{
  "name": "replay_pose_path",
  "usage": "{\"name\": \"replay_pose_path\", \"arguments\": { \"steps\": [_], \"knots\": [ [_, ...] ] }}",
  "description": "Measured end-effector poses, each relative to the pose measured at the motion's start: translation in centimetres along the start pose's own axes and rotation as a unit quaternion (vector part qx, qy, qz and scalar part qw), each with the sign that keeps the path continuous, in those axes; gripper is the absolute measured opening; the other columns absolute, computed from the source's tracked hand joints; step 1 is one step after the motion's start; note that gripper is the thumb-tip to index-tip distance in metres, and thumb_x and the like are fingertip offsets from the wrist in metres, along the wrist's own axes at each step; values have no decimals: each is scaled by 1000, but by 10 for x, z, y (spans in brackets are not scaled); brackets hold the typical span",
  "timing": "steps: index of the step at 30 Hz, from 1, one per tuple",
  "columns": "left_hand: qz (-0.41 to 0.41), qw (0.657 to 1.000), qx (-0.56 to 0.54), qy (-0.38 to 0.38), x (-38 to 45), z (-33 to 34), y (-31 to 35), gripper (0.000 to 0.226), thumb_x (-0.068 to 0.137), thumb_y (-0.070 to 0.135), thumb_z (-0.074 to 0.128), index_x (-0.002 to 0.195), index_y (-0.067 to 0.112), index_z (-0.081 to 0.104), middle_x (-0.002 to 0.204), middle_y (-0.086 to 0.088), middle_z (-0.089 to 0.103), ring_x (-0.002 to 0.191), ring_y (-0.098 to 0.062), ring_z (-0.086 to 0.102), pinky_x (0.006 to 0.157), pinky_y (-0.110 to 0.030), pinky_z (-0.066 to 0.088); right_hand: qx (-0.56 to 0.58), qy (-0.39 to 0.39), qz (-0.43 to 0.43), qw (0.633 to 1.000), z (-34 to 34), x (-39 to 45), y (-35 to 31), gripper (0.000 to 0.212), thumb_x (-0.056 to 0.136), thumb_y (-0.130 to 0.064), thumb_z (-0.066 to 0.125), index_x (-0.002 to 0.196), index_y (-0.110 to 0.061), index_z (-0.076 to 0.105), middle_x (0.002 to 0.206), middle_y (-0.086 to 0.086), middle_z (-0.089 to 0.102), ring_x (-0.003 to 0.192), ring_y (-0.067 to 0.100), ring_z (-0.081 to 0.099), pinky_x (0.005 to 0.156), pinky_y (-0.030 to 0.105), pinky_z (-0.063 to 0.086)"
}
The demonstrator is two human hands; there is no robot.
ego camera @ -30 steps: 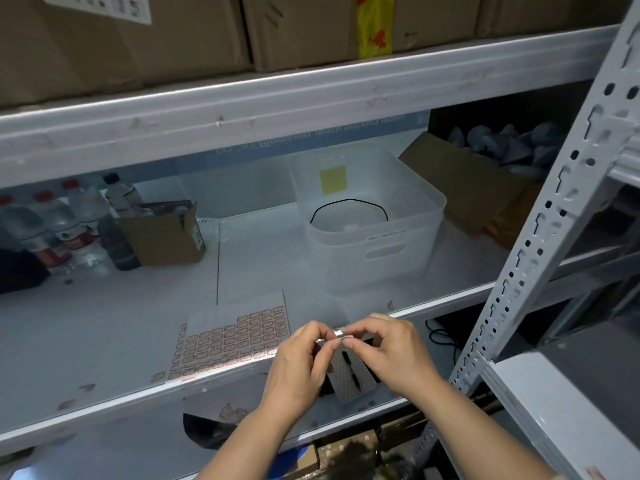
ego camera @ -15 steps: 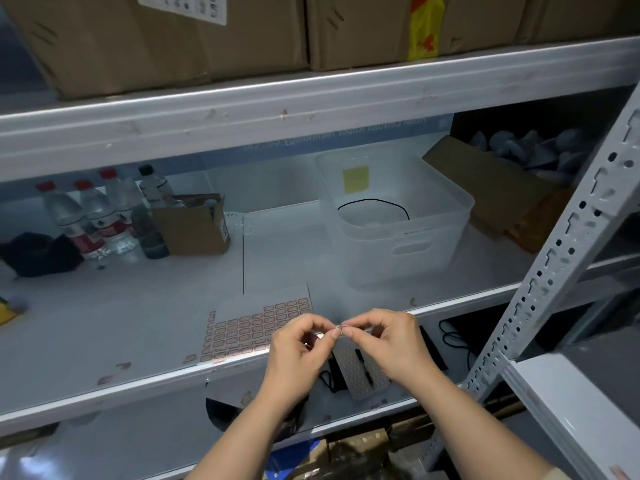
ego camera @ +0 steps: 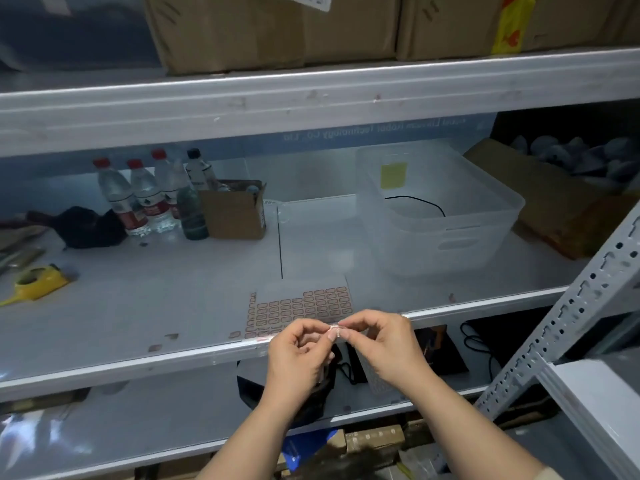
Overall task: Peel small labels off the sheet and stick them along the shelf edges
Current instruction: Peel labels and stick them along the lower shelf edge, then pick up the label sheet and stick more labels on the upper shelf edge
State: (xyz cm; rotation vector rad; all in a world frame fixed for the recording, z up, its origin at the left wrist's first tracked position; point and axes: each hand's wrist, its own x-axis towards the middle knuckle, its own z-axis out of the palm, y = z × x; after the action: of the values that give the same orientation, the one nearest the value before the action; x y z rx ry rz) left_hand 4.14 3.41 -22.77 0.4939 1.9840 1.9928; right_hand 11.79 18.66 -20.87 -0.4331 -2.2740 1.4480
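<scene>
Right, I have both hands raised just in front of the near edge of the middle shelf (ego camera: 173, 362), and between them one small label (ego camera: 336, 329). My left hand (ego camera: 298, 355) and my right hand (ego camera: 384, 344) each pinch an end of it, fingers pressed together on the tiny strip. The label sheet (ego camera: 301, 310) lies flat on the shelf just beyond my hands, its near margin at the lip.

What worries me is the adhesive. With both sets of fingers on so small a piece, it could curl onto itself or cling to one fingertip when I let go. It could also land crooked on the narrow edge strip if I press one end down first. A careless sweep of my left wrist could drag the sheet off the lip.
</scene>
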Motion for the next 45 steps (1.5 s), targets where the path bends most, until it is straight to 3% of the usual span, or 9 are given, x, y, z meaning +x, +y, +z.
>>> {"name": "replay_pose_path", "arguments": {
  "steps": [3,5,14,20,25,30,37,41,45],
  "knots": [
    [-13,1000,-9,5,-1,-15,-8,12,86,11,80,80,21,76,63,-2,70,57,-11,66,58,-21,55,-18,-3,6,1000,15,-2,-4,19,72,-54,76,88,-43,79,82,-13,78,79,13,73,77,44,60],
    [-18,1000,-4,8,-3,-24,-14,14,87,12,80,79,22,75,60,1,68,56,-10,64,57,-21,55,-43,-4,12,999,23,-3,-4,10,76,-47,80,84,-51,76,81,-13,78,77,10,71,77,41,60],
    [-100,992,13,70,-3,-69,-58,15,88,9,78,75,15,73,58,-1,60,53,-11,52,52,-25,45,-84,17,47,995,37,-3,7,23,80,-41,78,79,-63,71,80,-28,74,75,-3,68,73,25,59],
    [-179,978,50,90,2,-83,-93,8,87,11,78,79,12,77,75,-7,76,72,-18,67,75,-36,56,-94,29,63,993,40,0,12,24,82,-38,79,75,-59,71,81,-29,74,78,-5,67,75,24,58],
    [-184,972,93,116,15,-88,-119,8,87,2,76,80,4,72,61,-1,66,60,-16,56,60,-27,46,-100,34,82,991,41,3,16,14,83,-33,79,78,-46,76,81,-15,77,77,3,69,78,31,60],
    [-196,961,153,124,33,-89,-141,10,85,5,77,77,-1,75,72,-12,76,76,-31,72,72,-33,52,-105,35,82,991,39,5,22,12,83,-32,79,79,-43,78,79,-13,77,76,9,70,77,35,61],
    [-243,947,180,105,50,-87,-166,7,84,9,77,84,12,83,84,-9,79,87,-30,72,89,-39,58,-109,33,83,990,38,7,30,12,81,-39,78,86,-50,76,80,-21,76,76,5,70,77,34,61],
    [-228,944,200,128,55,-86,-168,28,78,1,77,65,25,76,77,-8,77,79,-30,72,80,-33,58,-124,29,81,989,36,10,31,16,83,-39,78,84,-54,75,81,-25,74,75,3,69,75,30,60],
    [-223,935,247,127,59,-85,-167,13,76,2,77,77,14,82,81,-15,78,78,-32,71,74,-27,52,-141,25,77,987,36,13,31,16,83,-39,78,81,-54,74,81,-26,73,71,5,67,70,26,58]
  ]
}}
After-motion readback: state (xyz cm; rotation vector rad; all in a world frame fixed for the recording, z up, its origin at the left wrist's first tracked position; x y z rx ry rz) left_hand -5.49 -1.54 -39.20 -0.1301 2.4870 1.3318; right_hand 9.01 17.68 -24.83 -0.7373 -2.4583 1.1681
